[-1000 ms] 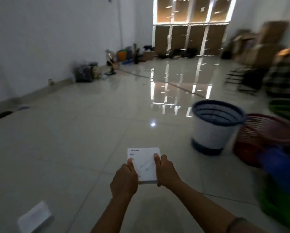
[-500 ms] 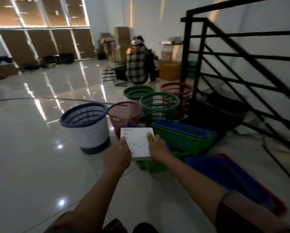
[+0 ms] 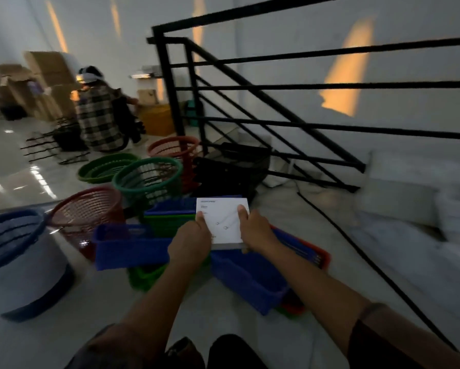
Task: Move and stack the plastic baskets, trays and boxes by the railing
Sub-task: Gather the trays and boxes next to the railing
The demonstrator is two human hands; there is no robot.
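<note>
A small white box (image 3: 223, 222) is held at the centre of the frame, its left edge pinched by the left hand (image 3: 190, 242) and its right edge by the right hand (image 3: 257, 231), a thumb laid on its top face at each side. The box is carried above a cluster of plastic trays on the floor: a blue tray (image 3: 129, 246) is seen just left of the hands, another blue tray (image 3: 250, 275) below right of them, with green trays (image 3: 146, 276) beneath. Round baskets are ranged toward the left: a red basket (image 3: 86, 213), a green basket (image 3: 149, 178), and a blue-rimmed white bin (image 3: 18, 259) at the lower left edge. A black railing (image 3: 250, 83) is seen across the upper right. In the upper left, a seated person in a checked shirt (image 3: 98, 115) is shown beside cardboard boxes (image 3: 47, 81).
</note>
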